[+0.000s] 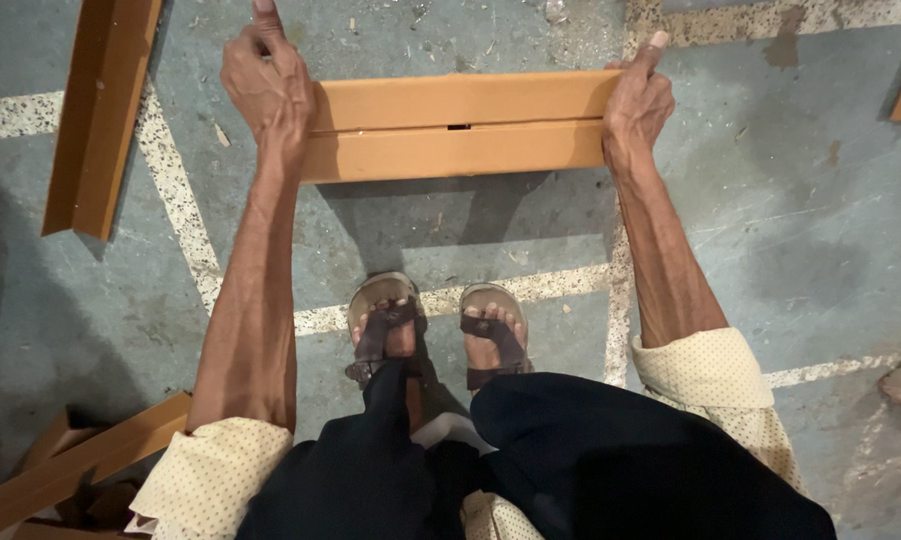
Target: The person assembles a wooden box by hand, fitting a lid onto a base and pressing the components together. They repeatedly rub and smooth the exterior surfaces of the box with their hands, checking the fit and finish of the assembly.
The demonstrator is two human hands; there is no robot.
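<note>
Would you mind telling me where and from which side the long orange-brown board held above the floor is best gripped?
Probably at its two short ends, coming in from each side. The board is long, narrow and lies level crosswise, so an end grip balances it. That is how it is held: left hand on the left end, right hand on the right end, thumbs on top.

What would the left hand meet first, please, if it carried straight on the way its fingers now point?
The left hand grips the board's left end, fingers pointing up-frame, away from the person. Ahead lies only bare floor with scattered debris to the picture's edge, so the way looks free, though depth is unclear.
</note>
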